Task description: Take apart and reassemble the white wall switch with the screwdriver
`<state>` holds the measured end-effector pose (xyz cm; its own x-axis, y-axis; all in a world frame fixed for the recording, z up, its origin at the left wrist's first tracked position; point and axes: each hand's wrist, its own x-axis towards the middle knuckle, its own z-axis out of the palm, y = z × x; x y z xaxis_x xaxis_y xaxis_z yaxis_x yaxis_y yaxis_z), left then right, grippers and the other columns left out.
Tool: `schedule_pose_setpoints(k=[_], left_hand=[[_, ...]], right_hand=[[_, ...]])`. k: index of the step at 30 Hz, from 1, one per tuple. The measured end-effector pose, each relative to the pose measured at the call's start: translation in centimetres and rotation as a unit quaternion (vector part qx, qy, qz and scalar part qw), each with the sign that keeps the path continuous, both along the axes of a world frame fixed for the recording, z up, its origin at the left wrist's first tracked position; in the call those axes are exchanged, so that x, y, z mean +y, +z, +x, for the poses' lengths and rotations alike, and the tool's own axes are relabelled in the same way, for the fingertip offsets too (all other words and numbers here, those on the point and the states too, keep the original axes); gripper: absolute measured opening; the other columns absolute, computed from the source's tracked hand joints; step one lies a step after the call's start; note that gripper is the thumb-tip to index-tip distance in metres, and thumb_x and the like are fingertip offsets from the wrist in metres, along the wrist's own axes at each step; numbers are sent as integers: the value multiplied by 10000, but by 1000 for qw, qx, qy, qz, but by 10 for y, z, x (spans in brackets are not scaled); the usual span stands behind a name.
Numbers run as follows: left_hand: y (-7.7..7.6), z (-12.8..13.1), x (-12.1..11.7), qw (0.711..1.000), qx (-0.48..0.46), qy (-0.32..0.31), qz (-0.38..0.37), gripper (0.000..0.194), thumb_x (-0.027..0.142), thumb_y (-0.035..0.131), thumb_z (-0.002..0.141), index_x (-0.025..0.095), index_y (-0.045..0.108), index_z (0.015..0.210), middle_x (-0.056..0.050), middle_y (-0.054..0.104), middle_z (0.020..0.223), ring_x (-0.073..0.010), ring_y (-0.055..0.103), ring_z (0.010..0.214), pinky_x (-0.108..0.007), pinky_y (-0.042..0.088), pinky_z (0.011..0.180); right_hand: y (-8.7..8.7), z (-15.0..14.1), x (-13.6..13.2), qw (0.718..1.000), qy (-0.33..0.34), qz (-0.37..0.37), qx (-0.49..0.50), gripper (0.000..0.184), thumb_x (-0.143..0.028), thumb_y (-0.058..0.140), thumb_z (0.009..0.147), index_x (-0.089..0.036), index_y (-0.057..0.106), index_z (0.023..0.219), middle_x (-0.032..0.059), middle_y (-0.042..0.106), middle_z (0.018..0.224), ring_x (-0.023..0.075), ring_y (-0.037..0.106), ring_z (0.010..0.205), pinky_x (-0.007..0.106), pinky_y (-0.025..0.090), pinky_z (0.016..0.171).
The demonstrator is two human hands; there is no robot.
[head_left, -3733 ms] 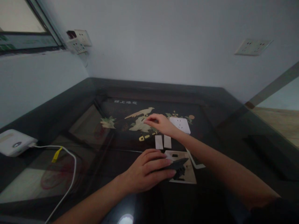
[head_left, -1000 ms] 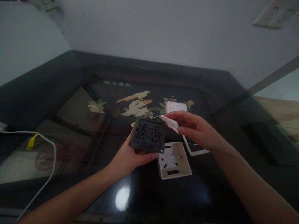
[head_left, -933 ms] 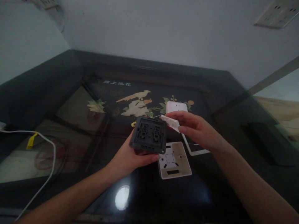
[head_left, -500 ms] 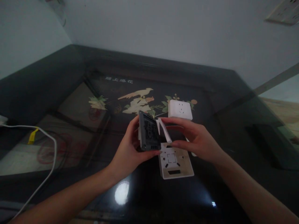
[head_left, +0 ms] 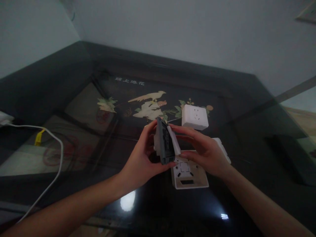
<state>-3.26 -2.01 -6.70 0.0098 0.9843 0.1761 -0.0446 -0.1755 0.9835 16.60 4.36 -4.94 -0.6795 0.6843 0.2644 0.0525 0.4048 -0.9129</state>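
Observation:
Upright in my left hand is a dark grey socket module, gripped by its edges between thumb and fingers. My right hand pinches a thin white cover plate by its top and bottom edges. The plate stands close against the module's front, tilted; whether they touch all along I cannot tell. Below them on the table lies an open white mounting box, partly hidden by my right hand. An assembled white wall socket rests behind my right hand.
The glossy black table carries a bird and flower picture. Another white piece lies just right of my right hand. A white cable with a yellow tag runs down the left side. A dark flat object is at the right.
The cover plate and the grey module have come together, with the gap between them narrowed. My left hand has turned the module more edge-on. The view has shifted slightly.

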Motion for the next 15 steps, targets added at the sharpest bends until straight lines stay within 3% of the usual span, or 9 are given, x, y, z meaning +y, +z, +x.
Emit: schedule_pose_setpoints(k=[7,15], left_hand=[[6,2,1,997,-71,1,-44,852,106,883,599,326,434,1289,-49,590,1331,-267,603,1223,-322,563,915],[8,2,3,985,-119,15,-128,840,91,874,575,299,465,1278,-26,633,1275,-257,584,1235,-350,487,1035]], right_hand=[[2,-1,-2,985,-26,149,-78,515,-237,627,919,-292,501,1415,82,542,1462,223,497,1356,478,454,1100],[-3,-5,-10,921,-41,360,-141,509,-168,458,987,-131,379,1488,179,503,1476,209,381,1436,463,418,1137]])
